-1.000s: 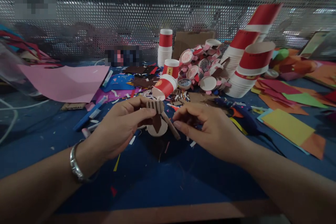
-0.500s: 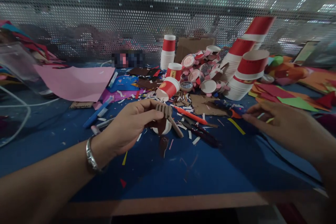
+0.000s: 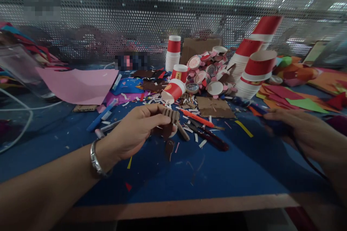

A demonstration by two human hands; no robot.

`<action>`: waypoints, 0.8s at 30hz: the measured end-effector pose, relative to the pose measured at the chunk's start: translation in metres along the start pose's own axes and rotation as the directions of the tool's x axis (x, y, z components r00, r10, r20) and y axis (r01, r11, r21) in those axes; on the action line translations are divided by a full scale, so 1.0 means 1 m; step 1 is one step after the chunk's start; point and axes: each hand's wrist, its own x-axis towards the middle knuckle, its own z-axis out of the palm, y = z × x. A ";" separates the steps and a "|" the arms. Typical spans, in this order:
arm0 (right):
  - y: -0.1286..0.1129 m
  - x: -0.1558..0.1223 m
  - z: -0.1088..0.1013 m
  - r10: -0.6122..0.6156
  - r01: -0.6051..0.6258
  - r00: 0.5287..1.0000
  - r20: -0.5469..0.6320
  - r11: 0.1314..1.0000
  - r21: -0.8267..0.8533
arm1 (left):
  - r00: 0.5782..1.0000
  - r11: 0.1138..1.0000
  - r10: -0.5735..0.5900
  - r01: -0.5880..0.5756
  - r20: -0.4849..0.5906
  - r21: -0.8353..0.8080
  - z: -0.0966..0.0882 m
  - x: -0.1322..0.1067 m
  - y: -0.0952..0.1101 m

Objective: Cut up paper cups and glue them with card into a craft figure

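My left hand (image 3: 141, 126) pinches a small corrugated cardboard piece (image 3: 171, 116) between thumb and fingers, above the middle of the table. Just beneath it, a dark brown paper piece (image 3: 167, 130) partly covers a pale round piece. A short brown stick (image 3: 183, 132) lies beside them. On the right, my right hand (image 3: 303, 130) is closed around a dark blue glue gun (image 3: 279, 125), whose nozzle points left. The gun is slightly blurred and its black cord trails down to the right.
An orange craft knife (image 3: 199, 118) and dark scissors (image 3: 211, 139) lie mid-table among paper scraps. Behind them are red-and-white paper cups (image 3: 173, 91), a heap of round paper pieces (image 3: 200, 76) and tall cup stacks (image 3: 256, 68). Pink paper (image 3: 78, 85) is at left.
My right hand has closed around the glue gun and lifted it off the table, shifting slightly right. My left hand stays nearly in place with the cardboard piece.
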 end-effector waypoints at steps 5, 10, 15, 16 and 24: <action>-0.012 -0.003 -0.009 0.409 -0.645 0.763 0.500 0.526 0.555 | 0.999 1.000 -0.016 0.016 0.036 -0.004 -0.001 0.000 -0.002; -0.020 -0.010 0.004 0.185 -0.622 0.764 0.619 0.466 0.629 | 0.998 0.999 -0.030 0.029 0.049 0.023 -0.001 0.001 -0.002; -0.044 -0.019 0.015 0.134 -0.569 0.752 0.645 0.626 0.533 | 0.998 0.998 -0.033 0.030 0.049 0.060 -0.001 0.000 0.000; -0.049 -0.020 0.016 0.140 -0.582 0.746 0.651 0.612 0.535 | 0.998 0.997 -0.032 0.028 0.054 0.065 -0.001 0.000 0.001; -0.077 -0.010 0.032 0.015 -0.597 0.674 0.739 0.600 0.532 | 0.999 0.999 -0.041 0.041 0.028 0.022 -0.005 0.003 0.001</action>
